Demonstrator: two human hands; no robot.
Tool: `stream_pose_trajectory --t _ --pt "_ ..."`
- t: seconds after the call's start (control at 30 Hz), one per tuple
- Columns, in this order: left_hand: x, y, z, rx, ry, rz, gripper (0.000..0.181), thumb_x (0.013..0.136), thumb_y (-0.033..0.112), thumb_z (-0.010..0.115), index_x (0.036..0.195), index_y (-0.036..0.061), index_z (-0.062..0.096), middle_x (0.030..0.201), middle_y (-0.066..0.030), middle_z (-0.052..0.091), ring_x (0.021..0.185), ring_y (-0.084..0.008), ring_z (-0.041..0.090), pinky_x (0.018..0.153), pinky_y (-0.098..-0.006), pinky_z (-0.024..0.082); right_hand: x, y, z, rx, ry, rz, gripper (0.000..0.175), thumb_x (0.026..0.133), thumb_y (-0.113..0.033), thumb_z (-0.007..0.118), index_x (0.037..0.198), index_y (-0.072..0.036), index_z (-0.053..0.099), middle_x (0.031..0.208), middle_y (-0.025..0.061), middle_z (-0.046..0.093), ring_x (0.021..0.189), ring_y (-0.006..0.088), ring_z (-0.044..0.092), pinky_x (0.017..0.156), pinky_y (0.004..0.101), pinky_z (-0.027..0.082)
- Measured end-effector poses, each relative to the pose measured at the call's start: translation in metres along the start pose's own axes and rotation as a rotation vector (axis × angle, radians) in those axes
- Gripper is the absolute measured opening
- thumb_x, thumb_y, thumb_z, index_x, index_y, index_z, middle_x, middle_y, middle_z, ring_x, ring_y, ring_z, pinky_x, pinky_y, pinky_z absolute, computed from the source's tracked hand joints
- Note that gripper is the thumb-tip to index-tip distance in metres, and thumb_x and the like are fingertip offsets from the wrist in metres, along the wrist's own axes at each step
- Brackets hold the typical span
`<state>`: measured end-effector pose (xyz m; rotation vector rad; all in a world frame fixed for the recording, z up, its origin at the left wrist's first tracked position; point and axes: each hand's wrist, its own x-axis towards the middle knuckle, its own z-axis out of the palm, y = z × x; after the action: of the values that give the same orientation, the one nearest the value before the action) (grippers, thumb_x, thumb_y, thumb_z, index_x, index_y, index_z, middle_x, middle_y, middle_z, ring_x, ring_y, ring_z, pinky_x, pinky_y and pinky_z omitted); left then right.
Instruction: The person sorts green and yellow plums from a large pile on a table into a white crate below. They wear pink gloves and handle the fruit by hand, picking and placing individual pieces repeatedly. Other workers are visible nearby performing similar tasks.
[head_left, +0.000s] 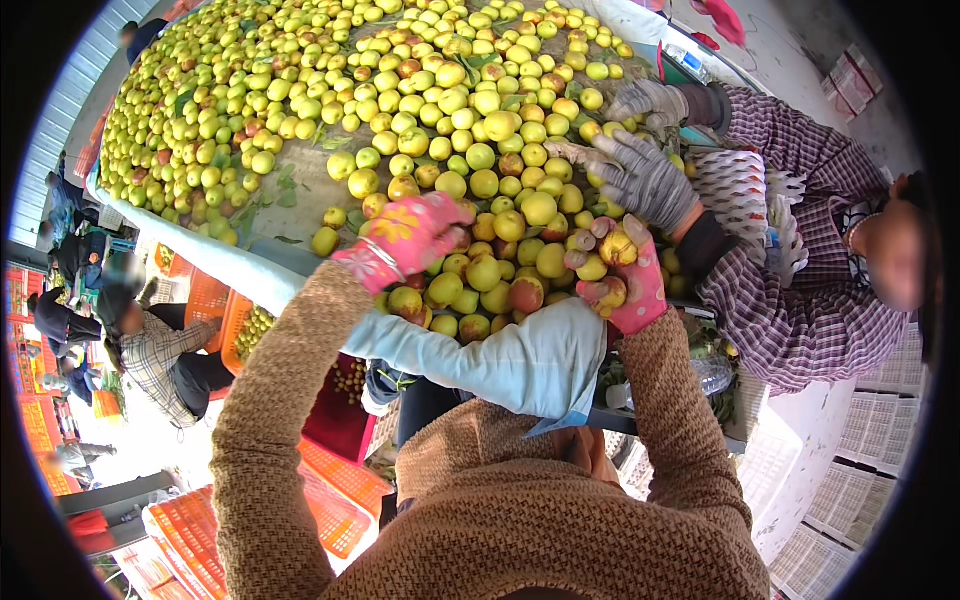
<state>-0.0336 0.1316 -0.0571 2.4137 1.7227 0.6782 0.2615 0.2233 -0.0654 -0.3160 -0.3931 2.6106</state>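
A wide heap of yellow-green, partly reddish jujubes (484, 274) lies before me on a sorting table lined with pale blue cloth (487, 360). My left hand (412, 234), in a pink floral glove, is over the near side of the heap with its fingers curled down. Whether a fruit is inside that curl is hidden. Palm up at the near right edge, my right hand (641, 281) wears a pink glove with bare fingertips. It holds a few jujubes, among them a brown-marked one (618, 248), against the palm and fingers.
At the right, a co-worker's grey-gloved hands (649, 180) reach into the same heap, close to my right hand. White foam netting (727, 199) and a plastic bottle (711, 375) lie on that side. Orange crates (184, 536) stand lower left; other people sit beyond.
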Motion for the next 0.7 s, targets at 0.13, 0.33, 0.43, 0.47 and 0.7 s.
stream_pose_trajectory --t 0.13,0.33,0.43,0.47,0.7 --pt "0.026 0.025 0.016 0.219 -0.261 -0.089 0.022 0.077 0.016 0.063 0.097 0.0086 0.063 0.087 -0.0107 0.063 0.079 -0.031 0.064 0.065 -0.0427 0.051 -0.001 0.001 0.003 -0.073 0.078 -0.046 0.034 0.09 -0.043 0.054 0.095 -0.01 0.054 0.088 0.0064 0.056 0.083 0.0226 0.057 0.044 0.0236 0.042" --pt "0.055 0.032 0.021 0.358 -0.499 -0.096 0.024 0.071 0.024 0.068 0.088 0.0082 0.064 0.081 -0.0101 0.065 0.077 -0.0309 0.065 0.062 -0.0428 0.051 -0.006 0.003 0.006 -0.124 0.09 -0.041 0.035 0.09 -0.045 0.053 0.094 -0.01 0.054 0.089 0.0059 0.055 0.084 0.0226 0.056 0.045 0.0227 0.041" --pt "0.061 0.031 0.026 0.35 -0.605 -0.175 0.025 0.068 0.029 0.07 0.083 0.0086 0.065 0.081 -0.0106 0.066 0.077 -0.0306 0.065 0.062 -0.0435 0.051 -0.006 0.004 0.009 -0.125 0.088 -0.033 0.035 0.089 -0.045 0.055 0.095 -0.01 0.054 0.089 0.0065 0.057 0.083 0.0219 0.057 0.046 0.023 0.042" --pt "0.057 0.03 0.027 0.341 -0.583 -0.159 0.025 0.068 0.029 0.07 0.083 0.0088 0.065 0.081 -0.0106 0.066 0.077 -0.0306 0.065 0.062 -0.0436 0.051 -0.006 0.005 0.009 -0.128 0.078 -0.035 0.036 0.089 -0.045 0.055 0.095 -0.01 0.054 0.089 0.0064 0.056 0.083 0.0218 0.057 0.046 0.023 0.042" --pt "0.028 0.031 0.01 0.13 -0.442 -0.241 0.036 0.079 0.037 0.062 0.102 0.0097 0.062 0.088 -0.0109 0.066 0.089 -0.0313 0.063 0.074 -0.0451 0.048 -0.009 0.005 0.007 -0.208 0.102 -0.036 0.036 0.089 -0.044 0.055 0.095 -0.009 0.054 0.09 0.0057 0.056 0.082 0.02 0.057 0.047 0.0228 0.042"
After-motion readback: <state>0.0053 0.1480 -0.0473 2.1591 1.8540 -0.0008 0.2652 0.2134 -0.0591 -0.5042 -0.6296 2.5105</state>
